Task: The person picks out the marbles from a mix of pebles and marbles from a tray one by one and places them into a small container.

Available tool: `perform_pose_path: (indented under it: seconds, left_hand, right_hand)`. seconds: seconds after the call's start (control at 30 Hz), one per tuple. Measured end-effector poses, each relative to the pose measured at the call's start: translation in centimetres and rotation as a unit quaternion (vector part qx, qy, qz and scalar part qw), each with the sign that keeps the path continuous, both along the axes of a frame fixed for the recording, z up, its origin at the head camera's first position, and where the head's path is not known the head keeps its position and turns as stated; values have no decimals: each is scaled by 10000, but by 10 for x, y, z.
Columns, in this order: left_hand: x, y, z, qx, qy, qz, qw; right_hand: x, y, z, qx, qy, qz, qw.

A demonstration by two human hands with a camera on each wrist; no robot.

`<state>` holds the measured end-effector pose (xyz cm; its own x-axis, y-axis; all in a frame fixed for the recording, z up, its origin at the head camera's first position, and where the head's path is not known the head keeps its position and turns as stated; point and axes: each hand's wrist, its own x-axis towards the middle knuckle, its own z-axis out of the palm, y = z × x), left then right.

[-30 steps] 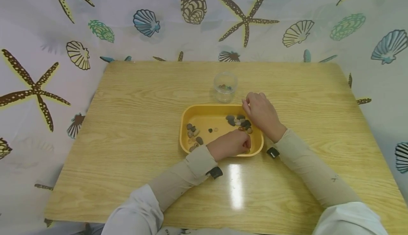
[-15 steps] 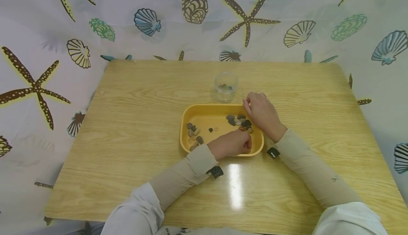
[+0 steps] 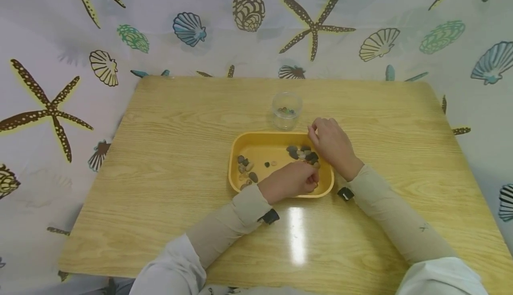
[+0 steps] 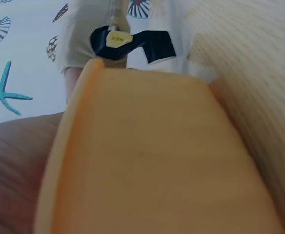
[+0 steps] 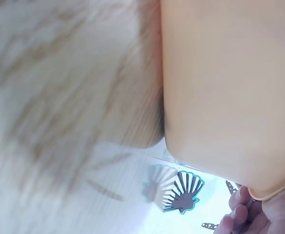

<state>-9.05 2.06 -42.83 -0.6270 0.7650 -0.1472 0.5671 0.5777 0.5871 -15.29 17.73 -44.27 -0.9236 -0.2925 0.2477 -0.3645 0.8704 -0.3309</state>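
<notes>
In the head view my left hand [image 3: 291,180] reaches into a yellow tray [image 3: 256,137], its fingers curled down near the front right corner. Whether a small thing is pinched there is hidden. My right hand [image 3: 331,143] rests over the tray's right back rim, fingers loosely curled. The right wrist view shows its fingertips [image 5: 238,213] just outside the tray corner. Grey, black and pale pebbles [image 3: 294,155] lie in a cluster between the hands. More pebbles [image 3: 245,163] lie at the tray's left end, and a small dark stone [image 3: 266,164] sits near the middle.
Just behind the tray stands a clear plastic cup [image 3: 285,119] with several coloured glass beads in it. The wooden table [image 3: 180,121] extends around the tray, up to a white curtain [image 3: 224,50] printed with shells and starfish.
The head view has shifted slightly. My left hand has moved a little within the tray and now covers an amber bead seen earlier by the right cluster. The right hand stays on the rim.
</notes>
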Motion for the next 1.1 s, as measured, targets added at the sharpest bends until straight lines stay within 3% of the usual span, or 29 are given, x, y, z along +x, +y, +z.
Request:
perform_pose_path:
  seconds: [0.1,0.27,0.63,0.9,1.1]
  left_hand:
    - [2,-10,9,401,-259,170,9987]
    - [3,-30,29,1281,-561,300,9897]
    - [-6,-71,74,2268,-236,1035,9681]
    - [-23,-96,83,2733,525,1343,9510]
    - [-38,-108,83,2702,625,1726,9452]
  right_hand:
    - [0,0,0,-20,68,12,10000]
    - [0,-1,-2,-49,210,33,9998]
    - [-1,-1,-4,-105,175,29,9998]
    - [0,0,-3,-62,101,50,9999]
    - [0,0,-2,-42,145,106,9998]
